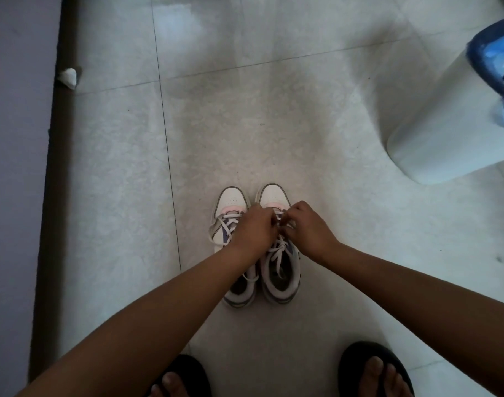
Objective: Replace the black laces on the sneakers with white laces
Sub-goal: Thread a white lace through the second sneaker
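Both my arms reach down over the pair of sneakers on the pale tiled floor (273,124), toes pointing away from me. My left hand (255,227) and my right hand (308,224) meet over the lower lacing of the right sneaker (276,253), just behind its white toe cap and the pink band there. The fingers of both hands are curled in toward each other, and a white lace (278,247) runs up between them — they seem to pinch it near the front eyelets, though the fingertips are folded under and blurred, so I cannot tell exactly which strand each one holds. Behind my hands the same lace crosses the tongue and one loose end trails down into the open collar of the shoe.

The left sneaker (230,213) stands touching the right one, side by side. My left wrist lies across its rear half; its front shows white lacing crossed over a grey-purple side panel, and a loop of lace hangs near its collar.

My two feet in black sandals (371,365) stand at the near edge, well apart from the shoes. To the right stands a white bin (434,133) with a blue rim. Along the left runs a dark skirting strip (51,167) under a pale wall, with a small white scrap (69,77) beside it.
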The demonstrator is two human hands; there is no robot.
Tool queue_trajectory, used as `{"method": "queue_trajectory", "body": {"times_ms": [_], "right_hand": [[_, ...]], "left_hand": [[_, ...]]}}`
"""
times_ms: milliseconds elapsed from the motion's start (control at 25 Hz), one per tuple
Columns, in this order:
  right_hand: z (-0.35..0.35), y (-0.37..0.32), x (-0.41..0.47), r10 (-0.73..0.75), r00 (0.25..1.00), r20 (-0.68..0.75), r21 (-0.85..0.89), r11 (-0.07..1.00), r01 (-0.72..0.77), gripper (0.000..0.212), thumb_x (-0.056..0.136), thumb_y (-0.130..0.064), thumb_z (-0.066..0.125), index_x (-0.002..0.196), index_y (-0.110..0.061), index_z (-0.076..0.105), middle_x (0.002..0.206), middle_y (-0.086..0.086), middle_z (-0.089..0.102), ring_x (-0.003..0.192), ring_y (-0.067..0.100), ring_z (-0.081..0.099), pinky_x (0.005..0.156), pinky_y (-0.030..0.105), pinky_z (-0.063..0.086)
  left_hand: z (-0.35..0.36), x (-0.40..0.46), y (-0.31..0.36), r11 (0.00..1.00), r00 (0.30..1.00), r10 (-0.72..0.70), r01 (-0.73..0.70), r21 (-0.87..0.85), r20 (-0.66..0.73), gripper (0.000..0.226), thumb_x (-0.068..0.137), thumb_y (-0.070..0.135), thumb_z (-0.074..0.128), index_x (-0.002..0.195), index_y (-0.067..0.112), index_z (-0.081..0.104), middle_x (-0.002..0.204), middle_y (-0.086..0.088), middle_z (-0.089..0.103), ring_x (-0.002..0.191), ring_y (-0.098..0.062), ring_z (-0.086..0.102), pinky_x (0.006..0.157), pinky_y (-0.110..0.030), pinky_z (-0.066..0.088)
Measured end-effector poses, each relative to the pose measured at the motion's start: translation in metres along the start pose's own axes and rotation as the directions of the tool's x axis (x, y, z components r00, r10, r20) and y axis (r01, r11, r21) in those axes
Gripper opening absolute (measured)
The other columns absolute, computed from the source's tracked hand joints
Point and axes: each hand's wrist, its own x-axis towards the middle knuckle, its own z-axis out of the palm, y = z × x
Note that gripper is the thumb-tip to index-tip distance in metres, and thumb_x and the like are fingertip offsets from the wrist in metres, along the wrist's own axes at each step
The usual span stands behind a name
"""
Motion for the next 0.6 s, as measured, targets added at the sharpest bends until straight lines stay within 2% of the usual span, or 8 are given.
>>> {"method": "queue_trajectory", "body": {"times_ms": [40,120,240,320,520,600], "right_hand": [[0.0,-0.005,0.004,0.041,0.999,0.001,-0.052,0.998,-0.041,0.02,0.089,-0.014,0.056,0.104,-0.003,0.065,0.109,0.015,0.053,0.096,0.029,0.056,0.077,0.033,0.044],[0.002,-0.014,0.009,0.098,0.995,-0.001,-0.093,0.991,-0.098,0.022,0.088,-0.007,0.05,0.102,0.0,0.066,0.103,0.019,0.058,0.091,0.033,0.059,0.065,0.031,0.038],[0.003,-0.02,0.01,0.135,0.991,0.0,-0.135,0.982,-0.134,0.023,0.086,-0.002,0.044,0.096,0.002,0.065,0.1,0.021,0.062,0.089,0.034,0.061,0.063,0.029,0.035],[-0.001,-0.019,0.007,0.081,0.997,0.01,-0.12,0.99,-0.079,0.021,0.085,-0.001,0.046,0.098,0.002,0.064,0.099,0.021,0.063,0.09,0.035,0.06,0.063,0.029,0.034],[-0.009,-0.009,0.002,0.006,1.0,0.027,0.017,1.0,-0.006,0.017,0.085,-0.006,0.056,0.1,-0.001,0.063,0.1,0.019,0.062,0.094,0.032,0.058,0.076,0.033,0.04],[-0.006,-0.011,0.002,0.0,1.0,0.013,0.002,1.0,0.0,0.013,0.085,-0.007,0.056,0.093,0.0,0.063,0.095,0.02,0.062,0.09,0.033,0.058,0.07,0.032,0.037]], "left_hand": [[-0.002,0.004,0.006,0.998,1.0,-0.004,0.003,0.064,0.019,0.019,0.088,0.012,0.052,0.096,0.005,0.068,0.099,-0.017,0.059,0.091,-0.03,0.06,0.07,-0.033,0.041],[-0.003,0.01,0.015,0.987,0.998,-0.034,0.023,0.159,0.062,0.021,0.088,0.006,0.047,0.094,0.002,0.067,0.1,-0.019,0.061,0.089,-0.032,0.062,0.066,-0.032,0.039],[-0.001,0.015,0.022,0.978,0.994,-0.045,0.024,0.207,0.1,0.026,0.091,0.003,0.042,0.108,0.001,0.061,0.115,-0.02,0.054,0.1,-0.034,0.059,0.076,-0.034,0.044],[0.002,0.013,0.02,0.985,0.994,-0.025,0.007,0.171,0.103,0.027,0.092,0.002,0.041,0.112,0.001,0.06,0.118,-0.02,0.05,0.104,-0.034,0.056,0.082,-0.033,0.043],[0.01,0.003,0.007,0.998,0.998,-0.065,0.065,0.012,0.013,0.022,0.093,0.006,0.044,0.104,-0.002,0.06,0.114,-0.02,0.047,0.1,-0.029,0.051,0.069,-0.02,0.027],[0.009,0.001,0.006,0.991,0.994,-0.105,0.104,-0.082,-0.003,0.018,0.09,0.006,0.046,0.096,-0.003,0.061,0.108,-0.019,0.047,0.095,-0.028,0.051,0.066,-0.018,0.024]]}}
